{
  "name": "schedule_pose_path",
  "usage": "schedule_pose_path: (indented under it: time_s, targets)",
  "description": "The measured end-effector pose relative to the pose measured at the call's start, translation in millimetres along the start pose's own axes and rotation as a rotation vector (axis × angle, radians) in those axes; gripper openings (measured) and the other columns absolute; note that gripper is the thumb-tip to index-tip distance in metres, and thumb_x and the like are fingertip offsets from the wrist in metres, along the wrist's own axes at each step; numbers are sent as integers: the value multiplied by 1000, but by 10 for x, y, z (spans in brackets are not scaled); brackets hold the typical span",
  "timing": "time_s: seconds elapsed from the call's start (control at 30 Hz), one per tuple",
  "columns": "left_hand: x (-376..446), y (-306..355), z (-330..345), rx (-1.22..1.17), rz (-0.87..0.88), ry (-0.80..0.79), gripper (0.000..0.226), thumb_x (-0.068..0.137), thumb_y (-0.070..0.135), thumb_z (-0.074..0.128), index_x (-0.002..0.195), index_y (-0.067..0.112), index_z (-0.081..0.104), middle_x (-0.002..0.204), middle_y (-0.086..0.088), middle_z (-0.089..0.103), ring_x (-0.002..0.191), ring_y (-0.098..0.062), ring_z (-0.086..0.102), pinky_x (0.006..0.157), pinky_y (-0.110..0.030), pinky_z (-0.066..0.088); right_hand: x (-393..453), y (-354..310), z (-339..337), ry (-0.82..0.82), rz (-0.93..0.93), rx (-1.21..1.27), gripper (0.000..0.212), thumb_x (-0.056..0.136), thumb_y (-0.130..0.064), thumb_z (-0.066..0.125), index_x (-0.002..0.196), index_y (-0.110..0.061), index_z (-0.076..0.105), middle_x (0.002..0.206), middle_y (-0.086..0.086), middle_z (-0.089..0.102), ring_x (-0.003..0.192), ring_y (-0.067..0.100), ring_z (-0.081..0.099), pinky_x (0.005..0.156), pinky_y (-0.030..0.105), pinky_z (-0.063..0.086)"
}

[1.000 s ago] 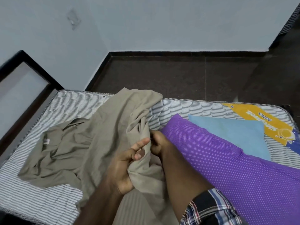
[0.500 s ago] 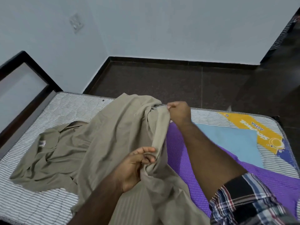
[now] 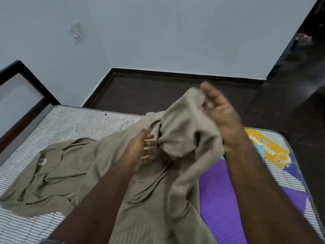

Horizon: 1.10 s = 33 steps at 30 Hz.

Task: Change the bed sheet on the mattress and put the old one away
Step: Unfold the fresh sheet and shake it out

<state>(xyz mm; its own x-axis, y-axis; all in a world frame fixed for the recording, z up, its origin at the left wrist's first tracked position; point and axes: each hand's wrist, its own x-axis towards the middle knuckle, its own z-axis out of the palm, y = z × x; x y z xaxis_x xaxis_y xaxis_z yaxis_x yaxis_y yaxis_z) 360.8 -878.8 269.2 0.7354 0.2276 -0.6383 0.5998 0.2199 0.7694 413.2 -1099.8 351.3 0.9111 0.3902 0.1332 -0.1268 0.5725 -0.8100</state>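
Right hand (image 3: pixel 219 111) grips the raised khaki bed sheet (image 3: pixel 184 131); left hand (image 3: pixel 140 150), fingers apart, touches it over the striped mattress (image 3: pixel 70 124).

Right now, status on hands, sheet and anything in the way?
Right hand grips raised khaki sheet. Left hand, fingers straight, touches it. Striped mattress mostly bare. Purple pillow lies under the sheet's right side.

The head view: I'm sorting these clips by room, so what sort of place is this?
Most likely a bedroom. A bare striped mattress sits in a dark bed frame against a plain wall, with a purple pillow on it, and both hands work a khaki sheet.
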Motion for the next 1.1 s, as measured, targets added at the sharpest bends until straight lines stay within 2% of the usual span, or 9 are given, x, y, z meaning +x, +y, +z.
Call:
schedule_pose_path:
  time_s: [0.1,0.23,0.3,0.43,0.63,0.8,0.9,1.0,1.1]
  targets:
    - [82,-92,205,35,-91,-169,65,78,80,60,100,19,68,98,-7,68,85,-25,64,74,-30,51,-590,450,-89,-271,309,-420,61,76,7,68,127,-25,68,114,10,72,98,19,57,80,33,47]
    - [150,-462,446,399,-85,-216,28,70,29,79,89,10,72,88,-16,72,79,-29,69,71,-39,55,-1111,692,-288,-589,724,-462,47,88,8,65,123,-23,69,97,-8,74,80,5,64,70,18,50]
    - [99,-576,471,341,-89,-184,19,61,15,68,80,12,66,80,-17,62,71,-26,61,68,-38,47,-1109,791,-557,-331,740,-546,30,87,4,67,111,-12,74,99,5,75,80,14,68,72,23,54]
    - [-19,-694,388,-55,-249,-192,34,70,13,55,96,1,73,94,-21,68,85,-34,66,79,-41,55,-866,1132,-1101,627,652,-497,19,97,-11,61,111,2,65,91,15,70,77,23,68,72,32,57]
    - [-131,-865,315,-372,-260,-406,38,87,8,40,107,-3,70,96,-21,70,86,-32,67,90,-40,49,-564,1672,-874,599,960,27,50,96,-43,63,126,-3,61,119,13,64,116,31,63,87,42,58]
    - [-138,-883,175,-457,-140,-484,45,79,2,48,116,13,71,116,-20,62,94,-30,63,91,-42,47,-178,1367,-721,717,678,83,11,96,-2,59,86,-5,64,61,4,61,49,10,57,46,17,52]
    - [-148,-835,280,-442,-91,-477,42,77,4,50,104,20,77,108,-14,64,92,-25,63,91,-40,47,47,975,-727,734,505,-31,5,97,-6,59,98,-6,64,74,8,59,69,20,64,69,36,63]
    - [-153,-797,479,-466,-68,-485,38,81,4,49,101,20,76,112,-14,61,95,-25,61,94,-39,43,-12,1039,-837,648,744,-249,34,91,-37,71,111,-11,63,100,14,60,85,29,63,79,49,60]
    - [-163,-811,568,-456,-57,-513,44,87,1,42,112,16,75,119,-18,64,101,-28,63,97,-41,43,-256,1341,-894,495,1027,-91,46,82,-52,75,97,-9,72,94,16,68,82,29,65,77,41,56]
